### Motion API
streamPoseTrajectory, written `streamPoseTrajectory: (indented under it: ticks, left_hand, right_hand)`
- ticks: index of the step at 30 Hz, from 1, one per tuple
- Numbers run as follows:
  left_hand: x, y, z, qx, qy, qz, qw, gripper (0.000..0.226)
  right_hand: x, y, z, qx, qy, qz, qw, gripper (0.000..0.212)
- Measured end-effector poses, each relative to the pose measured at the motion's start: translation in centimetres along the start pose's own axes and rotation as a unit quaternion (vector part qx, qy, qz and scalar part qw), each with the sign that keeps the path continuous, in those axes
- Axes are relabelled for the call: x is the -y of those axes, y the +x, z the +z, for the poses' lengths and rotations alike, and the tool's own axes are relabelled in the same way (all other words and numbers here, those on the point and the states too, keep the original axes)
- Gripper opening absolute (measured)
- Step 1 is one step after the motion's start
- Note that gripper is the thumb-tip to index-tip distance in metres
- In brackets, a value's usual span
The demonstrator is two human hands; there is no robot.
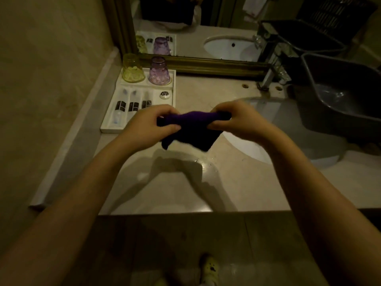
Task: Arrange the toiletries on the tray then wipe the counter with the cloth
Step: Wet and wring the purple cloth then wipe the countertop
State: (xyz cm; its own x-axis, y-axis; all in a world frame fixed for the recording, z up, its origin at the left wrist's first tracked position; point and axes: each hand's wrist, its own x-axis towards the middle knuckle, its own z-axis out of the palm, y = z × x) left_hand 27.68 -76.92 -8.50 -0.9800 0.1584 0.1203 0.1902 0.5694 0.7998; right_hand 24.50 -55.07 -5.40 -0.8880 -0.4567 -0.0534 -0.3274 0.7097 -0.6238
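A dark purple cloth (191,131) hangs in the air above the beige counter (185,182). My left hand (148,124) grips its left end and my right hand (237,120) grips its right end. At the back left stands a white tray (111,129). Three small clear bottles with dark labels (134,106) lie side by side in it, next to a small round white item (165,94). A yellow glass (133,69) and a purple glass (159,71) stand upside down at the tray's far end.
A white sink basin (247,147) lies to the right under a chrome tap (272,76). A grey plastic tub (340,96) sits over the sink's right side. A gold-framed mirror (206,27) backs the counter. Water glistens on the counter (206,164).
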Motion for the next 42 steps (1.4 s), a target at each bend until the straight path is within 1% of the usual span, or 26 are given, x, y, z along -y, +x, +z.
streamPoseTrajectory:
  ticks: [2,5,7,9,10,11,12,13,15,16,17,18,19,20,21,22,24,26,28,29,32,35,37,42]
  left_hand:
    - [-0.7,0.9,0.7,-0.006,-0.006,0.013,1.000,0.020]
    - [-0.1,0.8,2.9,0.026,-0.005,-0.001,1.000,0.021]
    - [1.4,-0.3,4.8,0.073,-0.011,-0.020,0.997,0.021]
    - [3.0,-1.7,6.5,0.131,-0.038,-0.045,0.990,0.019]
    - [3.7,-2.3,7.3,0.147,-0.053,-0.059,0.986,0.018]
    - [4.3,-2.5,8.1,0.147,-0.057,-0.068,0.985,0.019]
    - [4.9,-2.5,8.7,0.130,-0.043,-0.070,0.988,0.020]
    - [5.5,-2.2,9.3,0.101,-0.009,-0.066,0.993,0.022]
    - [6.6,-1.4,9.9,0.024,0.071,-0.073,0.995,0.028]
    - [7.2,-1.1,9.9,-0.021,0.095,-0.087,0.991,0.030]
    - [7.9,-0.9,9.7,-0.066,0.106,-0.103,0.987,0.030]
    - [8.7,-1.0,9.4,-0.106,0.116,-0.109,0.982,0.031]
    - [9.7,-1.1,9.0,-0.133,0.137,-0.105,0.976,0.032]
    - [10.6,-1.3,8.6,-0.142,0.171,-0.095,0.970,0.034]
    - [11.5,-1.3,8.2,-0.133,0.209,-0.085,0.965,0.037]
    - [12.3,-1.3,8.0,-0.110,0.243,-0.076,0.961,0.041]
    - [13.4,-1.2,7.8,-0.047,0.288,-0.068,0.954,0.048]
    - [14.0,-1.0,7.9,0.005,0.315,-0.073,0.946,0.055]
    - [14.5,-0.9,8.2,0.030,0.348,-0.078,0.934,0.058]
    - [14.7,-0.9,8.3,0.032,0.361,-0.079,0.929,0.059]
    - [15.0,-0.7,8.5,0.029,0.378,-0.081,0.922,0.059]
    - [15.3,-0.8,8.6,0.022,0.383,-0.075,0.920,0.059]
    - [15.4,-0.8,8.6,0.016,0.387,-0.073,0.919,0.059]
    - [15.3,-1.0,8.4,0.023,0.376,-0.073,0.924,0.059]
  right_hand:
    - [-0.7,-0.2,-0.6,-0.028,0.000,0.000,1.000,0.017]
    - [-2.6,-1.1,0.6,-0.014,-0.036,0.019,0.999,0.018]
    - [-4.4,-2.2,1.8,0.031,-0.038,0.053,0.997,0.018]
    - [-6.1,-3.3,3.1,0.096,-0.014,0.090,0.991,0.016]
    - [-6.9,-3.7,3.8,0.124,0.003,0.106,0.987,0.015]
    - [-7.4,-4.0,4.6,0.135,0.013,0.122,0.983,0.015]
    - [-8.0,-3.9,5.5,0.121,0.006,0.139,0.983,0.017]
    - [-8.4,-3.5,6.4,0.080,-0.026,0.153,0.985,0.021]
    - [-8.7,-2.7,8.4,-0.043,-0.126,0.159,0.978,0.034]
    - [-8.4,-2.3,9.2,-0.089,-0.160,0.130,0.974,0.039]
    - [-8.0,-1.9,10.0,-0.098,-0.179,0.075,0.976,0.044]
    - [-7.8,-1.6,10.8,-0.062,-0.193,0.007,0.979,0.048]
    - [-7.5,-1.3,11.6,-0.001,-0.210,-0.055,0.976,0.050]
    - [-7.4,-1.2,12.4,0.061,-0.227,-0.095,0.967,0.051]
    - [-7.4,-1.1,13.0,0.106,-0.243,-0.110,0.958,0.051]
    - [-7.5,-1.1,13.4,0.123,-0.253,-0.113,0.953,0.051]
    - [-7.7,-1.6,14.0,0.120,-0.259,-0.123,0.951,0.052]
    - [-7.7,-3.1,14.9,0.122,-0.260,-0.166,0.943,0.053]
    - [-7.9,-4.6,15.9,0.123,-0.263,-0.220,0.931,0.053]
    - [-8.1,-4.9,16.1,0.125,-0.264,-0.233,0.927,0.052]
    - [-8.8,-3.0,15.6,0.129,-0.256,-0.210,0.935,0.052]
    - [-9.9,1.0,14.5,0.085,-0.252,-0.145,0.953,0.053]
    - [-11.1,4.3,13.4,0.060,-0.256,-0.106,0.959,0.052]
    - [-13.8,12.3,10.5,0.031,-0.238,-0.064,0.969,0.051]
